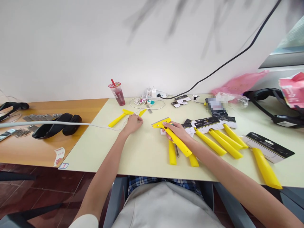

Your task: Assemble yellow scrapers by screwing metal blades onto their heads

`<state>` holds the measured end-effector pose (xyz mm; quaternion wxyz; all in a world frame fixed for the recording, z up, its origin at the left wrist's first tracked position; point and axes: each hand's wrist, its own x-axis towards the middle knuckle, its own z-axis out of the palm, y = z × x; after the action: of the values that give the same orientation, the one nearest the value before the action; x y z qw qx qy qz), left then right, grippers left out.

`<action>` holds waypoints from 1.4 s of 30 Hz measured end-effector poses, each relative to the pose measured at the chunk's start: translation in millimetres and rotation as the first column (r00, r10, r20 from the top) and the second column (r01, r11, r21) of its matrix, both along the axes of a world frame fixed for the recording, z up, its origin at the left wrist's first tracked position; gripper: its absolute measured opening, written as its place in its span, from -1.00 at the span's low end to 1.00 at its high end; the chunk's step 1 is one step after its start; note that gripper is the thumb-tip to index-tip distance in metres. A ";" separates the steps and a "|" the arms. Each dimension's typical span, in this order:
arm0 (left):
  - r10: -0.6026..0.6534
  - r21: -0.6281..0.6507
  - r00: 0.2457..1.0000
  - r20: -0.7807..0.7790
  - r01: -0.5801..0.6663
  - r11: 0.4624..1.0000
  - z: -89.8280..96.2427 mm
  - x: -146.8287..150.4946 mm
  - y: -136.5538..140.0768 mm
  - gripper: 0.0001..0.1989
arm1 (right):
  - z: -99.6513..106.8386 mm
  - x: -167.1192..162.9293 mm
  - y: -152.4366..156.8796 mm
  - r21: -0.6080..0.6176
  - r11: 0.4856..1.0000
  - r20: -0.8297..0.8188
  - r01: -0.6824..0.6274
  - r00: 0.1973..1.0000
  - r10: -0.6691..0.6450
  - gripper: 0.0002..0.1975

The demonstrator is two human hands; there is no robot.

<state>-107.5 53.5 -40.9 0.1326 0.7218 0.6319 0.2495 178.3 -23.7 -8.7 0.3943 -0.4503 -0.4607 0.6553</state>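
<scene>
My right hand [177, 130] is wrapped around a yellow scraper [178, 143]. The scraper's wide head points left, with a metal blade along its edge, and the handle slants down to the right. My left hand [134, 123] rests low over the table with its fingers curled together; what they hold, if anything, is hidden. Just behind it lie a yellow scraper handle [117, 120] and another yellow piece [142, 112], partly covered by the hand. A thin metal blade [149, 109] lies beyond. Beneath my right hand are more yellow handles [172, 153] and a screwdriver [176, 150].
Several yellow scrapers [225, 144] lie on black-and-white cards [206, 124] to the right. A drink cup [118, 94] and a power strip [152, 92] stand by the wall. A white cable [71, 123] crosses from the left. Headsets [280, 118] lie at the right.
</scene>
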 end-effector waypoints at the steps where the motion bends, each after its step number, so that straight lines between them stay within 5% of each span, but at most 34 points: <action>1: -0.005 -0.010 1.000 0.006 0.005 1.000 1.5 0.8 -1.5 -0.91 | -0.5 -0.3 0.3 0.006 1.000 -0.006 0.008 1.000 -0.008 -0.52; 5: -0.038 -0.061 0.998 0.052 0.041 0.997 10.3 6.2 -8.0 -0.91 | -1.1 -1.6 -0.3 0.019 0.999 -0.027 0.029 0.999 -0.028 -0.52; 8: -0.052 -0.107 0.970 0.235 0.079 0.991 24.1 16.8 -15.1 -0.85 | -0.2 -2.1 -1.9 0.007 0.999 -0.036 0.040 0.999 -0.040 -0.53; 13: -0.136 -0.138 0.753 0.644 0.289 0.947 58.5 51.1 -31.7 -0.62 | 1.1 -2.4 -5.0 0.023 0.998 -0.056 0.065 0.996 -0.064 -0.57; 23: -0.366 -0.153 0.754 0.546 0.519 0.841 83.4 91.8 -28.9 -0.65 | 5.1 -2.6 -6.9 0.027 0.998 -0.076 0.061 0.995 -0.059 -0.52; 31: -0.234 -0.301 0.747 0.622 0.505 0.809 84.6 100.1 -24.1 -0.64 | -2.7 -2.0 -2.4 0.032 0.998 -0.092 0.048 0.995 -0.045 -0.55; 42: -0.104 -0.303 0.586 0.803 0.553 0.776 72.8 95.6 -18.4 -0.51 | -2.5 -3.0 -1.8 0.009 0.999 -0.084 0.044 0.996 -0.043 -0.57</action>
<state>-11.9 35.2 31.9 0.6176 0.5955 0.4094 0.3105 175.3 -25.5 -11.2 0.4301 -0.4301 -0.4374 0.6623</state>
